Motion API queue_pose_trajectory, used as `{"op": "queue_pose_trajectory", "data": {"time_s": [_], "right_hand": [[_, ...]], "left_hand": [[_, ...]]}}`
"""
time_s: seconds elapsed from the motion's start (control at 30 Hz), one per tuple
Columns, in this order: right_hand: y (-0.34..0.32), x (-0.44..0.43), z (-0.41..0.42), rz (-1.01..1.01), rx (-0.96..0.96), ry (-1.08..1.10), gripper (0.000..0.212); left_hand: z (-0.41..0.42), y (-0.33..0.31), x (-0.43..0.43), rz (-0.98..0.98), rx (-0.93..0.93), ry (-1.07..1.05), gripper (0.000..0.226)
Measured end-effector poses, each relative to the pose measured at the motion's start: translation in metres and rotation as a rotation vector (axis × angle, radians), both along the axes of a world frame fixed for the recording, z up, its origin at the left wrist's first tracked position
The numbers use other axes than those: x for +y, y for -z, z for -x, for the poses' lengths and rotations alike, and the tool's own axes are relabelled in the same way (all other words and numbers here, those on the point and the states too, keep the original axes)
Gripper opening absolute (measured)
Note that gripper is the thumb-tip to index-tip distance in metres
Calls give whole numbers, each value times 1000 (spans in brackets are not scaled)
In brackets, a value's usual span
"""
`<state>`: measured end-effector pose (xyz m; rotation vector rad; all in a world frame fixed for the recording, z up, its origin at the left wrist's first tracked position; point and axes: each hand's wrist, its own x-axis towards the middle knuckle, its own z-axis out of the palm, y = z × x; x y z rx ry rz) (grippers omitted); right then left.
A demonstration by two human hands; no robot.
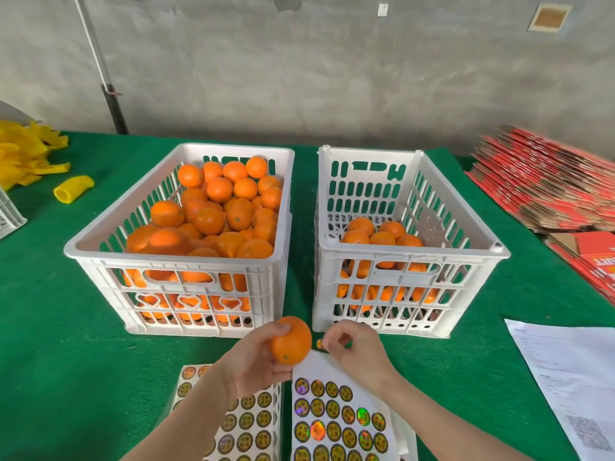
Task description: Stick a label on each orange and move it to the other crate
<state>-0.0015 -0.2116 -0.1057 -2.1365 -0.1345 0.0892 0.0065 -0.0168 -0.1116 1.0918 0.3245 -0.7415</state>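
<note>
Orange (pixel 291 341), one, held near bench (pixel 66 361) front edge.
Left hand (pixel 256 361) grips orange; right hand (pixel 356 351) just beside it, pinching a label (pixel 320 344) over the label sheet (pixel 332 369).

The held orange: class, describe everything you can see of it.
The orange is round, bright, with dimpled peel and a small dark stem mark near its lower side. Its visible side is bare. The left hand grips it above the sticker sheets; the right hand pinches a label beside it.

Green felt tabletop (pixel 66 327), 2 white slotted crates (pixel 186 294) w/ heart cutouts, orange fruit (pixel 219 207), gold holographic round labels (pixel 332 424) on white sheets, yellow foam nets (pixel 26 154), red cartons (pixel 549 181).
</note>
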Motion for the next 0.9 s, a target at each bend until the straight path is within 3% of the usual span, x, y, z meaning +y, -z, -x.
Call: {"op": "queue_pose_trajectory", "data": {"time_s": [0.07, 0.2, 0.3, 0.4, 0.5, 0.63, 0.7, 0.8, 0.9], "right_hand": [[-6, -4, -2, -37, 33, 61, 28], [-30, -9, -4, -139, 65, 86, 21], [-55, -7, -5, -236, 57, 30, 15], [-78, -2, -4, -269, 39, -69, 24], [-96, 0, -1, -331, 17, -118, 33], [-106, -2, 2, -389, -3, -135, 16], [-108, -2, 4, -363, -20, -148, 14], [-110, -4, 3, -269, -52, -201, 29], [-112, -2, 2, -40, -111, -283, 27]], "left_hand": [[3, -2, 2, -148, -68, 35, 93], [8, -17, 2, -316, -266, 109, 80], [7, -30, -2, -135, -281, 71, 83], [7, -40, -7, 38, -297, 45, 82], [8, -48, -12, 79, -405, 50, 92], [8, -55, -12, 101, -441, 3, 95], [8, -56, -11, 96, -463, 4, 89], [8, -58, -13, 169, -430, -9, 95], [8, -61, -16, 290, -311, -58, 100]]}}
